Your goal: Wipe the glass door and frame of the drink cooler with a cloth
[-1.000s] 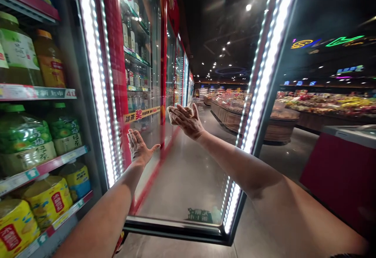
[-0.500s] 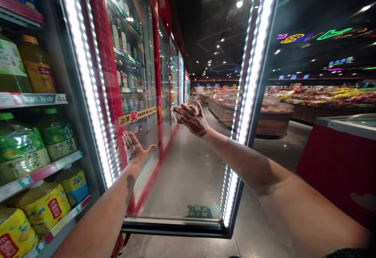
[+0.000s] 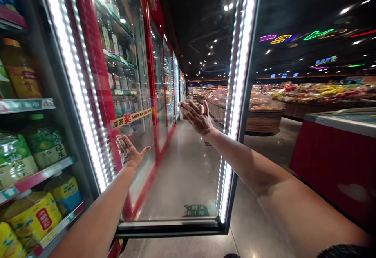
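An open glass cooler door (image 3: 173, 226) with bright light strips down both sides stands in front of me. My left hand (image 3: 128, 154) lies against the glass near its left side, fingers stretched and thumb apart, holding nothing. Higher up and further right, my right hand (image 3: 201, 120) presses a light-coloured, crumpled cloth (image 3: 184, 111) to the pane. Part of the cloth is hidden under the fingers. A yellow sticker strip (image 3: 132, 119) with printed characters shows just above my left hand.
At left, cooler shelves (image 3: 55, 168) hold bottled drinks. Red-framed coolers (image 3: 151, 73) line the aisle beyond the glass. On the right are a red chest unit (image 3: 326, 160), a round wooden display stand (image 3: 263, 119) and heaped produce (image 3: 323, 93).
My right hand has slid the cloth rightward across the glass, closer to the right light strip. The left hand stays at about the same place on the pane. My view has turned slightly right.
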Tool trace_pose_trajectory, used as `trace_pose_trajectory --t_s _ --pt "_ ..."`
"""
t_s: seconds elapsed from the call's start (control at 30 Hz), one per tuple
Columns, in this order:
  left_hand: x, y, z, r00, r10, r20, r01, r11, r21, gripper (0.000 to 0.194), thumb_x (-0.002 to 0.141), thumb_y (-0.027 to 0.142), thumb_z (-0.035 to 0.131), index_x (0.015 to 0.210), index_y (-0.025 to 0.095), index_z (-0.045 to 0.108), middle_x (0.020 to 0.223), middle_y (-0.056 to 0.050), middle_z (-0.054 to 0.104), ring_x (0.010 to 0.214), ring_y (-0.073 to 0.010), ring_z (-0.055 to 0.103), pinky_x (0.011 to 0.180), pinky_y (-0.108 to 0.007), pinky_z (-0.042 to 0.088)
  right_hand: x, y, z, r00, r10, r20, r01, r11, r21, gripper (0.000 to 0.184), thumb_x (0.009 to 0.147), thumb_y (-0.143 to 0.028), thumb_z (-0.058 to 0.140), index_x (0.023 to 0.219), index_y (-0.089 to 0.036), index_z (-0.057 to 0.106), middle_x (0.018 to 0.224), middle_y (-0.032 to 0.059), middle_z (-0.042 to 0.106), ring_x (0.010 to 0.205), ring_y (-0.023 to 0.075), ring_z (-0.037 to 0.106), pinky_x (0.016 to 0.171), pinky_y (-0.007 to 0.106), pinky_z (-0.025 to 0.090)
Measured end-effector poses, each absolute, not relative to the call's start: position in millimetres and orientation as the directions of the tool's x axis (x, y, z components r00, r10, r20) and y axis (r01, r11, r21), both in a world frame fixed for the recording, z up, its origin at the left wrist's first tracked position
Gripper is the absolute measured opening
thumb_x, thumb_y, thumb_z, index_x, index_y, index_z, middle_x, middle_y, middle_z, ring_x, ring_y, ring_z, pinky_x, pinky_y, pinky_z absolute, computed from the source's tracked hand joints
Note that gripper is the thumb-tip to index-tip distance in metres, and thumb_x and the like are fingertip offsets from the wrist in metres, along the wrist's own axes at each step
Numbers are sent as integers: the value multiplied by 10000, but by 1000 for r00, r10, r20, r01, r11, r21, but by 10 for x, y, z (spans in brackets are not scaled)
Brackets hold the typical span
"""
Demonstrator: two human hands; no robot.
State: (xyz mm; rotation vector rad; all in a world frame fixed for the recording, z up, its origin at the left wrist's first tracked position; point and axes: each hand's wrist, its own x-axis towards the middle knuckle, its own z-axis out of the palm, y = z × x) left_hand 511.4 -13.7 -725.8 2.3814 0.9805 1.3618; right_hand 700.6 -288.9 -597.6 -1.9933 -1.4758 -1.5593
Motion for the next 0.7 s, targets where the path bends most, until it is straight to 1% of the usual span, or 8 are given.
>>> trace_pose_trajectory --t_s 0.07,0.13,0.2,0.27,0.33,0.43,0.53,0.7 --pt "5114 -160 -7259 347 657 669 430 -745 510 1340 740 550 830 1638 -50 37 1703 -357 17 1613 -457 32 1290 -614 207 7039 -2955 -5997 -50 521 852 779 -514 360 488 1096 -277 412 1582 -297 445 1630 60 468 1570 267 371 1319 687 -5" --pt "5104 -190 -7258 349 666 659 416 -740 528 1307 773 546 810 1661 14 13 1709 -344 29 1608 -463 93 1273 -632 241 7070 -3017 -6105 -73 528 846 777 -502 380 486 1093 -257 420 1576 -300 451 1617 56 490 1561 256 389 1321 678 -14" --pt "5091 -216 -7256 361 662 657 400 -746 532 1227 806 546 784 1683 96 53 1723 -313 2 1606 -465 107 1261 -647 247 7103 -3075 -6240 -108 554 826 773 -476 420 482 1095 -234 416 1569 -310 456 1607 31 508 1548 238 413 1321 660 -61" --pt "5080 -228 -7256 386 656 649 390 -754 529 1123 832 555 756 1690 182 135 1741 -258 -48 1614 -455 65 1263 -656 216 7141 -3132 -6323 -136 579 804 763 -456 458 483 1097 -221 413 1569 -315 449 1606 11 511 1541 220 424 1319 632 -109" --pt "5076 -224 -7263 403 663 631 388 -748 538 1065 844 575 734 1687 243 175 1753 -215 -67 1620 -442 31 1266 -663 183 7181 -3192 -6320 -147 583 799 754 -457 471 490 1098 -218 411 1576 -320 436 1605 4 513 1547 211 413 1317 617 -132" --pt "5079 -202 -7287 406 678 613 389 -735 556 1057 854 611 704 1688 270 152 1756 -205 -56 1621 -438 33 1264 -670 163 7241 -3294 -6256 -117 506 854 752 -517 409 494 1095 -233 420 1581 -325 435 1604 22 516 1553 220 402 1321 620 -115" --pt "5078 -179 -7315 402 657 638 373 -754 541 1050 862 617 688 1689 272 141 1757 -189 -93 1619 -443 22 1260 -677 159 7293 -3407 -6335 -87 447 890 749 -560 355 488 1089 -241 442 1574 -295 453 1597 54 528 1553 223 403 1328 605 -88" --pt "5061 -173 -7317 417 628 657 355 -778 519 1034 861 584 705 1683 232 187 1741 -177 -197 1612 -457 -75 1262 -670 148 7358 -3567 -6638 -165 497 852 706 -544 454 485 1086 -207 447 1562 -301 463 1556 42 579 1532 202 436 1325 563 -112"
